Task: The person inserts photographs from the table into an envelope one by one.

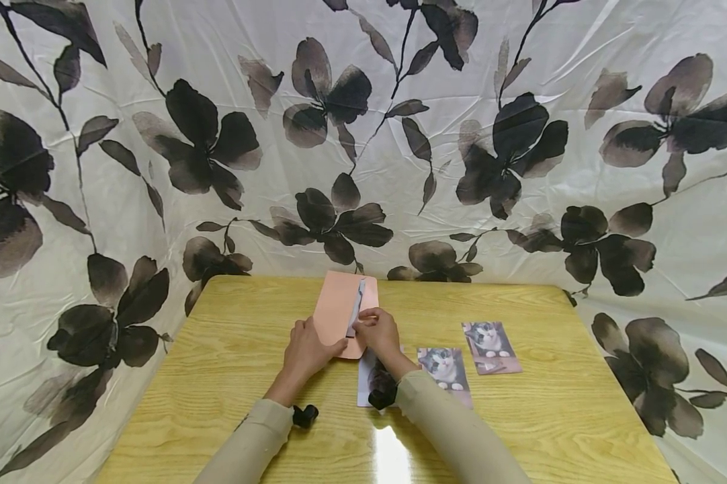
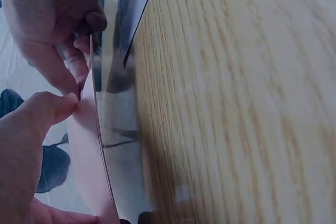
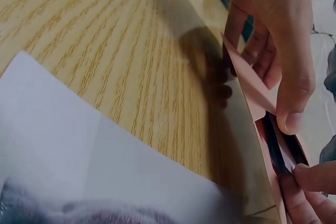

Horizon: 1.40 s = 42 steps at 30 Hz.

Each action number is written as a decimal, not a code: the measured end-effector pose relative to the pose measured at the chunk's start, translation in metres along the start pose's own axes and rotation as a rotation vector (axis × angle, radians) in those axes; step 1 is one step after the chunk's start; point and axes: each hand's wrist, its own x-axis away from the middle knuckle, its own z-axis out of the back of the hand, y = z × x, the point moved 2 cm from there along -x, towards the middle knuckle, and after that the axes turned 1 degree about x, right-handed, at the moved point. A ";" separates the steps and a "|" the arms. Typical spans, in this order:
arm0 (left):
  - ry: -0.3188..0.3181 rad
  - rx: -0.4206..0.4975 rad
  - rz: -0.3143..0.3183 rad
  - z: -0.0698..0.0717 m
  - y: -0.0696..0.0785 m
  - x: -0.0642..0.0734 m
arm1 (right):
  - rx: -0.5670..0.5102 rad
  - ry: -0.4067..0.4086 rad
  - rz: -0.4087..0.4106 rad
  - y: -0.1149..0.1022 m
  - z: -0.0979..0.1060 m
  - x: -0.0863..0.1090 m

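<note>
Salmon-pink paper envelope [image 1: 333, 306]: we hold it tilted over the yellow wood-grain worktop [image 1: 236, 336], our left hand [image 1: 305, 349] gripping its edge, our right hand's [image 1: 380, 334] narrow grip pinching a greyish printed card [image 1: 354, 314] at its opening. We judge that card mostly inside; the flap remains unclosed. Outside lie a white-edged photo [image 1: 365, 386], a nearer rectangular cat picture [image 1: 445, 370] and a farther one [image 1: 490, 346].

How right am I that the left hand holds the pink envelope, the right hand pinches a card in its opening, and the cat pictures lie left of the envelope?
Wrong side: the head view shows the cat pictures lying right of the pink envelope, not left. The left hand holds it, and the right hand pinches a card in its opening.
</note>
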 end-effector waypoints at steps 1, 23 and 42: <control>0.001 -0.001 0.001 0.000 0.000 0.000 | 0.011 0.003 -0.004 0.000 -0.001 0.000; 0.029 -0.024 0.001 -0.001 0.001 -0.001 | 0.109 0.055 0.014 -0.006 -0.004 0.002; 0.040 -0.047 0.012 -0.004 0.001 -0.002 | -0.080 -0.019 0.107 0.001 0.041 0.002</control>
